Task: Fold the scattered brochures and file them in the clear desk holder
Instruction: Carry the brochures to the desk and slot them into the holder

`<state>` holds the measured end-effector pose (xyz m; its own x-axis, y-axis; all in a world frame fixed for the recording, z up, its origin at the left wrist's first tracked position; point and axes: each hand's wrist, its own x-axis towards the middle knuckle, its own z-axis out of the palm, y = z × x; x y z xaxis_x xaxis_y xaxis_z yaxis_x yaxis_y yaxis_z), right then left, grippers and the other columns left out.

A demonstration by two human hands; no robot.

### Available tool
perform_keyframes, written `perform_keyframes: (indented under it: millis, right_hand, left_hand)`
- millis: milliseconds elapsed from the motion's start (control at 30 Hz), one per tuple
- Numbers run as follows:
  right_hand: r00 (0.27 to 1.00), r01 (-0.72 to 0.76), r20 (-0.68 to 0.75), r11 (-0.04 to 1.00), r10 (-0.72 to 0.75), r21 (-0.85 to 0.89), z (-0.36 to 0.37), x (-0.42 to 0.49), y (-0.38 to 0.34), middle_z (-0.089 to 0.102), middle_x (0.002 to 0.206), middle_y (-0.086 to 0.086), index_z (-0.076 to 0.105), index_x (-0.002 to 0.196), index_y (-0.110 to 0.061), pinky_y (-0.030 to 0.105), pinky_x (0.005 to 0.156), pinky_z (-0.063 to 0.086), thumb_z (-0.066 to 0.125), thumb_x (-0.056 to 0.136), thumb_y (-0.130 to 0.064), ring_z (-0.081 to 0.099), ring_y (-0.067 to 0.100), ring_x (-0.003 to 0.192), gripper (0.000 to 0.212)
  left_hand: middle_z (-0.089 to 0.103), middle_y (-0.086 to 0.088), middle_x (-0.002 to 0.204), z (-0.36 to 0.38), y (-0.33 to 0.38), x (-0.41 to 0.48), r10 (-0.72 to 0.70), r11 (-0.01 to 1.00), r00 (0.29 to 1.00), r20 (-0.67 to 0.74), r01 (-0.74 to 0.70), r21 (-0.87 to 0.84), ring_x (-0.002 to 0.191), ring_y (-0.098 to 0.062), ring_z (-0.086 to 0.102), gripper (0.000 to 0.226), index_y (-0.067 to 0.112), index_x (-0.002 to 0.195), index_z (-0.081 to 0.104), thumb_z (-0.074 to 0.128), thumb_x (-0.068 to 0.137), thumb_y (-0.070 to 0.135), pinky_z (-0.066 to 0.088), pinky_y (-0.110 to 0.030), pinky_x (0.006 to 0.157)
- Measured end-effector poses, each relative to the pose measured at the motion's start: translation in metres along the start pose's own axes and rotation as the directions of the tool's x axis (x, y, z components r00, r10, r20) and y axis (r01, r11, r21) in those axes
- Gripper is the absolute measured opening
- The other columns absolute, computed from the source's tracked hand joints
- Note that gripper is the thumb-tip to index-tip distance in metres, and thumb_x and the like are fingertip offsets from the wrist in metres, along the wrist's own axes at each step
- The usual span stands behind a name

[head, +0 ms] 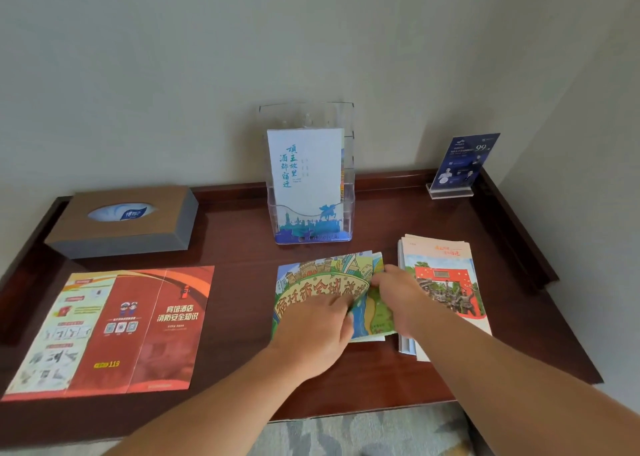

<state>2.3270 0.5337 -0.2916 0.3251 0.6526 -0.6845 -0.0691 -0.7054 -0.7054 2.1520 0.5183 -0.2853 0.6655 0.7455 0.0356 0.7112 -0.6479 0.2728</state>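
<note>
Centre frame — left hand (317,334) pressed flat on the cartoon brochure (311,282), right hand (398,294) pinched its edge (clear holder (348,185) stood above).

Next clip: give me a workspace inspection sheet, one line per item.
Surface: dark wooden desk, against the wall.
Job's things: clear holder with a white brochure; cartoon map brochure under both hands; red brochure lying unfolded; gate-cover stack at right.
Clutter: tissue box; blue sign stand.
Grips: left hand pressing the map; right hand pinching its edge.
Cables: nothing seen.
Surroundings: plain wall; carpet.
</note>
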Motion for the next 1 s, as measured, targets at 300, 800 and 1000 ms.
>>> perform_keyframes:
  millis: [300, 800, 1000]
  right_hand:
    - [0.986, -0.049, 0.166, 0.966, 0.006, 0.255, -0.005, -0.002, 0.005, 0.075, 0.101, 0.017, 0.067, 0.108, -0.014, 0.056, 0.080, 0.058, 0.036, 0.096, -0.003, 0.072, 0.037, 0.093, 0.035]
    - [0.983, 0.123, 0.107, 0.973, -0.146, 0.197, 0.012, -0.006, -0.006, 0.077, 0.094, 0.004, 0.067, 0.103, -0.024, 0.049, 0.080, 0.060, 0.040, 0.094, -0.026, 0.075, 0.025, 0.086, 0.028]
    - [0.896, 0.439, -0.090, 0.897, -0.434, 0.045, 0.016, -0.009, -0.015, 0.069, 0.100, -0.010, 0.053, 0.104, -0.044, 0.031, 0.066, 0.061, 0.054, 0.095, -0.006, 0.071, 0.009, 0.085, 0.039]
  left_hand:
    - [0.049, -0.012, 0.140, 0.002, -0.062, 0.007, -0.740, 0.508, 0.652, 0.165, 0.702, -0.499, 0.125, -0.031, 0.049, 0.058, 0.014, 0.142, 0.041, 0.050, 0.094, 0.046, 0.042, -0.046, 0.103]
    - [0.070, -0.008, 0.101, -0.010, -0.064, 0.012, -0.731, -0.049, 0.586, 0.349, 0.465, -0.884, 0.087, -0.025, 0.072, 0.023, 0.022, 0.102, 0.052, 0.049, 0.093, 0.001, 0.059, -0.047, 0.080]
    - [0.075, 0.004, 0.097, -0.023, -0.063, 0.017, -0.703, -0.007, 0.680, 0.209, 0.287, -0.958, 0.087, -0.016, 0.073, 0.042, 0.027, 0.108, 0.060, 0.046, 0.087, -0.007, 0.057, -0.035, 0.071]
